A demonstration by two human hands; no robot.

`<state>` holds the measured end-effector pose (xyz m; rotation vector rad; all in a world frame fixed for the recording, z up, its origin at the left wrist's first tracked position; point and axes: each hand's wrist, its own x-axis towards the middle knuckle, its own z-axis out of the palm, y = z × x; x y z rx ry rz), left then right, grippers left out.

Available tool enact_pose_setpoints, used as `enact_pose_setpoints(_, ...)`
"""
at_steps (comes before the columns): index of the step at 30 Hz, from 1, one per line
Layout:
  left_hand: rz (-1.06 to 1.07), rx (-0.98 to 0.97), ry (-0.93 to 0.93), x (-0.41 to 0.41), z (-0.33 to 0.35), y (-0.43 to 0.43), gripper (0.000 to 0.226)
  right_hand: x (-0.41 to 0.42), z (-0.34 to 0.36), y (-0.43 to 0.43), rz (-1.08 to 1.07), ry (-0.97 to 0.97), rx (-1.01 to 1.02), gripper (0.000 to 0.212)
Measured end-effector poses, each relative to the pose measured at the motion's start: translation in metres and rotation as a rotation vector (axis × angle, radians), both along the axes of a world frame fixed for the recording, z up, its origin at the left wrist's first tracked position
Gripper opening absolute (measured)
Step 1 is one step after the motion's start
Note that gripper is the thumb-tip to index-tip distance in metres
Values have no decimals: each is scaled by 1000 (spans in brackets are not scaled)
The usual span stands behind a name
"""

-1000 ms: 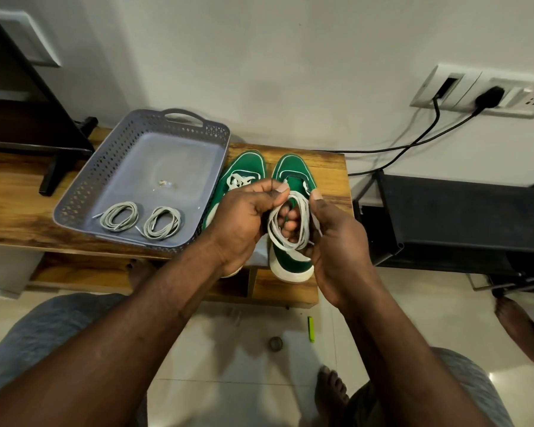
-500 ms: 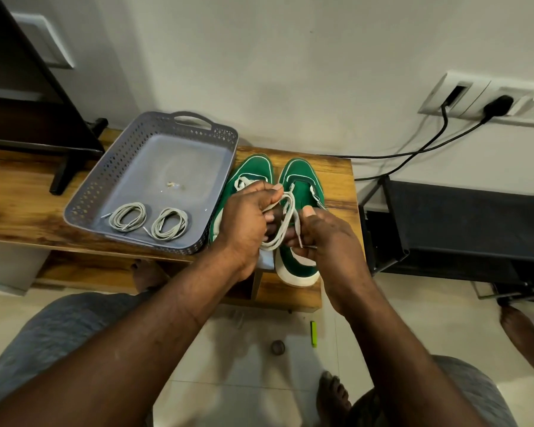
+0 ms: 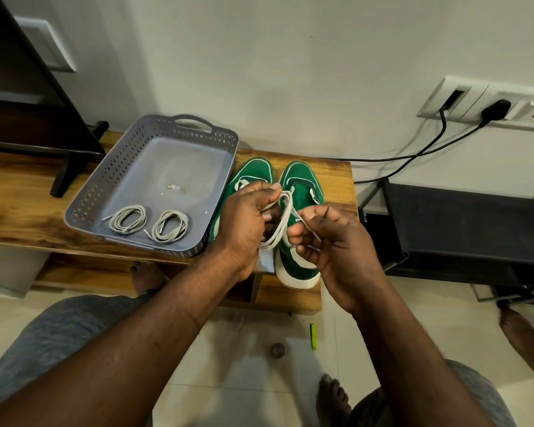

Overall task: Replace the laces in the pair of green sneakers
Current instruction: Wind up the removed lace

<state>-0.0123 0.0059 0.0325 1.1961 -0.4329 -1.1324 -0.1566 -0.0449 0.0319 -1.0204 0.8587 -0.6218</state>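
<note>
Head view: sneakers first. The green sneakers (image 3: 302, 186) stand side by side at the centre of the frame, on the end of the wooden worktop (image 3: 19, 211), toes toward the wall and heels toward us. We take it they are set this way so the eyelets face the person and both hands can reach them.

Just above the shoes, the left hand (image 3: 247, 223) has its fingers (image 3: 270, 192) curled round several loops of a whitish lace (image 3: 279, 223), keeping them gathered. The right hand (image 3: 330, 241) pinches a loose strand of the same lace between thumb and forefinger, drawn out a little to the side. We read this as winding the lace into a bundle: one hand serves as the spool and the other feeds and tensions the strand. We cannot tell whether the far end is fully clear of the shoe in the right of the frame. The shoe on the left shows lace across its tongue, so it looks not yet stripped.

Left of the shoes and touching them, a grey perforated basket (image 3: 105, 180) holds two coiled laces (image 3: 128, 218) near its front wall. These are probably the replacements, kept coiled and corralled so they stay untangled and within the left hand's reach.
</note>
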Motion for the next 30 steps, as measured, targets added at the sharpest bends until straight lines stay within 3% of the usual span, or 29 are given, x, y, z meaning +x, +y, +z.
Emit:
enact_pose_setpoints(8,16,0,-1,-2,0,0,36,0,0,1,101,-21,113,14)
enact_pose_setpoints(16,6,6,3,-5,1,0,31,-1,-3,-1,66,20,-29,12)
enact_pose_setpoints(18,2,7,4,-5,1,0,32,-1,-3,-1,68,11,-45,18)
enact_pose_setpoints(22,-13,21,-16,-4,-1,0,30,1,-2,2,38,21,-45,52)
enact_pose_setpoints(27,-15,57,-59,-5,-2,0,23,3,-4,2,29,90,-118,53)
enact_pose_setpoints(30,-5,55,-71,-5,-5,-2,23,4,-5,3,38,103,-186,36)
